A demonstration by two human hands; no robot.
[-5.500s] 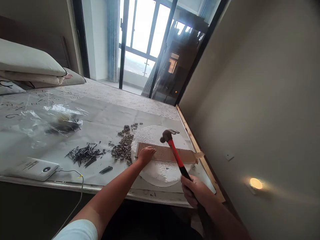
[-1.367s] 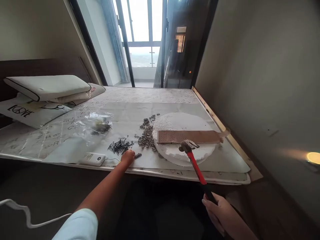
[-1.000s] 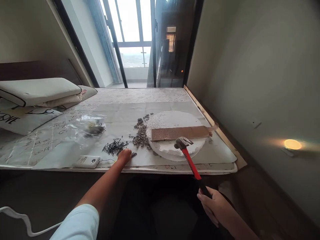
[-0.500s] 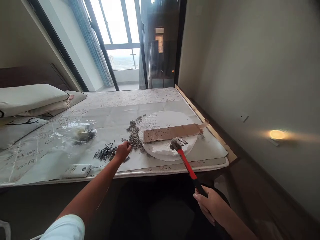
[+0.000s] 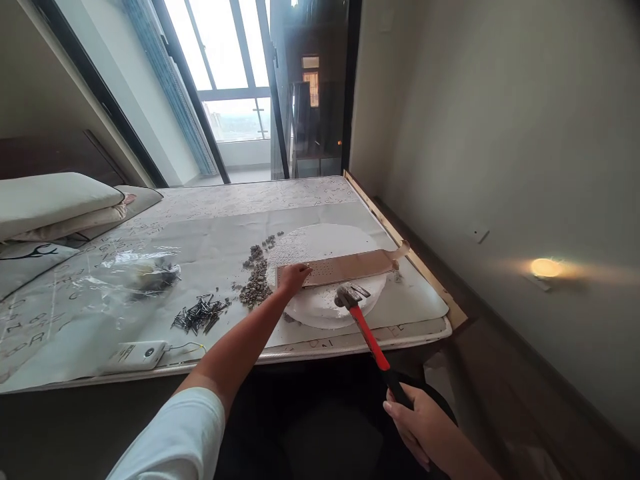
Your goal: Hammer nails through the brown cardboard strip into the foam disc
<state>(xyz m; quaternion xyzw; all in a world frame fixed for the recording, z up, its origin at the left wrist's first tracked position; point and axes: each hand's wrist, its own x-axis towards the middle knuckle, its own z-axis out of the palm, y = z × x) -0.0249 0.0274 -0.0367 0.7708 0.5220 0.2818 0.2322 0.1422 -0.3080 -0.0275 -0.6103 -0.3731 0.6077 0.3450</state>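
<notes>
My left hand [image 5: 294,276] rests with its fingers pinched together on the left end of a brown strip [image 5: 345,267] dotted with small holes or nail heads; whether it holds a nail I cannot tell. The strip lies across a round white foam disc [image 5: 325,303]. My right hand [image 5: 417,423] grips the black end of a red-handled claw hammer [image 5: 363,323], whose head hovers just above the disc's near edge. A pile of dark nails [image 5: 197,315] lies to the left on the sheet.
Small grey stones [image 5: 256,283] are heaped beside the disc. A clear plastic bag [image 5: 135,273], a white power bank [image 5: 133,357] with cable and pillows [image 5: 50,203] lie to the left. A wall with a lit lamp [image 5: 545,268] runs close on the right.
My left hand left the nail pile and moved right onto the strip's left end. The hammer stayed low near the disc. The camera view swung slightly to the right.
</notes>
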